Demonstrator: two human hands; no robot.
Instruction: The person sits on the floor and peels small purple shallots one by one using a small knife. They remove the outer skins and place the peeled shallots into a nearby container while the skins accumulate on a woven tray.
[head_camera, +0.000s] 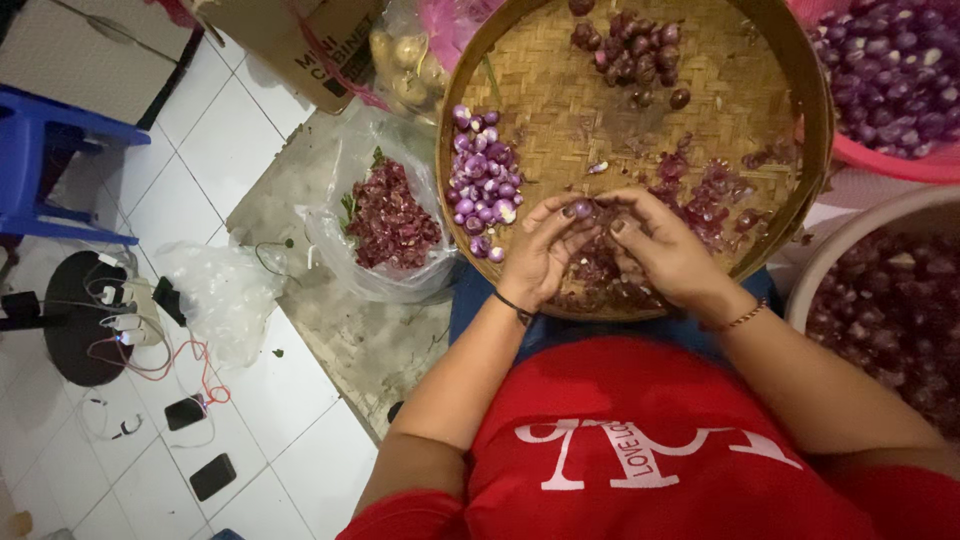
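Note:
A round woven bamboo tray (560, 110) rests on my lap. Both hands meet over its near edge. My left hand (540, 255) and my right hand (665, 250) pinch one small purple shallot (582, 208) between their fingertips. A pile of peeled, shiny purple shallots (482, 175) lies at the tray's left side. Unpeeled dark shallots (632, 50) sit at the far side. Reddish skins (705, 195) are scattered under and right of my hands.
A clear plastic bag of red skins (392, 220) lies on the floor left of the tray. A pink basin of shallots (895, 70) and a pale bowl of shallots (890, 300) stand at right. A blue stool (45, 160), cables and phones (185, 412) lie at left.

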